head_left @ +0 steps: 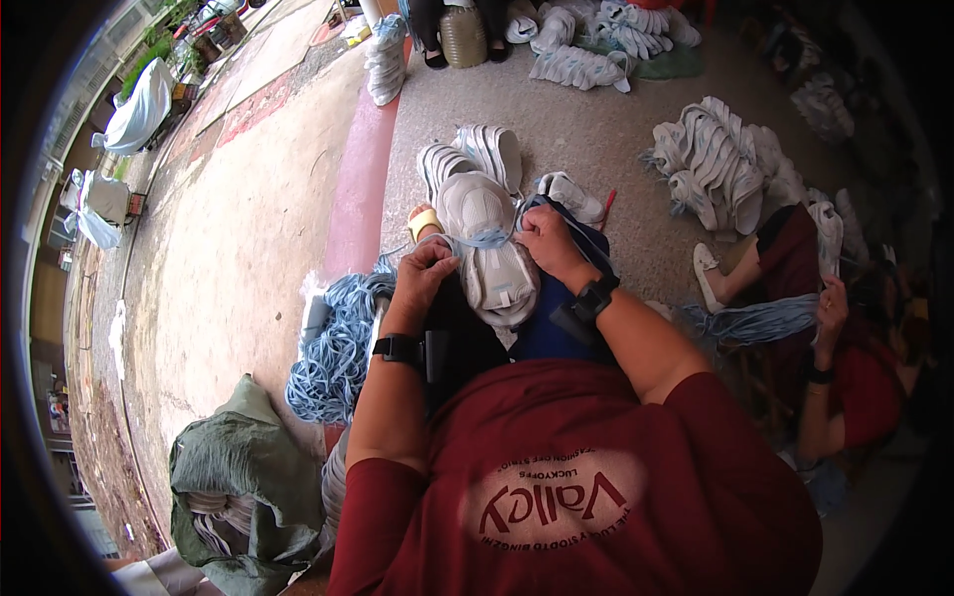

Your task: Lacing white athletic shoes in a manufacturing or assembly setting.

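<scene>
Across my lap lie pale grey-white shoe uppers [502, 283], stacked together. A light blue shoelace [489, 238] crosses their middle. My left hand [427, 266] is closed in a pinch at the left side of the uppers, with a strand of the lace running from its fingers. On the other side, my right hand [549, 236] is also pinched, gripping the lace near the edge of the stack. The fingertips partly hide the strand ends. Just beyond stand more stacked uppers [487, 154], and a single white upper [571, 194] lies to their right.
A heap of blue laces [343, 343] lies by my left forearm. Near it sits a dark green sack [243, 477] holding more uppers. Piles of uppers [715, 164] rest on the floor at right, where a co-worker's hand [832, 308] shows beside blue laces [760, 320].
</scene>
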The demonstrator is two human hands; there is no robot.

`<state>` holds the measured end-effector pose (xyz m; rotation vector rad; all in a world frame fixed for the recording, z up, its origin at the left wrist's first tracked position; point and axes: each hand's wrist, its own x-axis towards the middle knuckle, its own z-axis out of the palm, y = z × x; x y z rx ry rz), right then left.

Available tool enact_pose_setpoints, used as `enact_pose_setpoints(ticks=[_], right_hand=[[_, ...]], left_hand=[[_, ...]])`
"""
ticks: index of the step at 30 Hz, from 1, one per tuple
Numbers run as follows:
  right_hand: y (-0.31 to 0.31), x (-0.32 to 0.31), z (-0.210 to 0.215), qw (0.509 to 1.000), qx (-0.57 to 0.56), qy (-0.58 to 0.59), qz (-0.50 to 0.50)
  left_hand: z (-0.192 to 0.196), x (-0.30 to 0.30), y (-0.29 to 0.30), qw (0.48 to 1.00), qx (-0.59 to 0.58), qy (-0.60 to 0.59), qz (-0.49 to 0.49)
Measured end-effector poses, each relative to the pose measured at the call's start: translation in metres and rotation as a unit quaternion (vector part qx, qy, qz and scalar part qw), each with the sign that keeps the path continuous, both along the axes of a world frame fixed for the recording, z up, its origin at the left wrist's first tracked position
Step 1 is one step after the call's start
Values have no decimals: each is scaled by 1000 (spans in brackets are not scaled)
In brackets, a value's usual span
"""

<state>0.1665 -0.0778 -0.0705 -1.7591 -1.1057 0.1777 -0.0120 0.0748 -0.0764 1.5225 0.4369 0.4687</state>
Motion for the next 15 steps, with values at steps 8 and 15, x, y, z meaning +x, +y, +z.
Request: enact_pose_setpoints(ticks=[8, 15], right_hand=[[7, -5, 1, 995, -24, 68, -63], [-11, -34, 8, 989, -48, -107, -86]], left_hand=[[7, 2, -11, 998, -36, 17, 56], [14, -1, -20, 992, -94, 18, 79]])
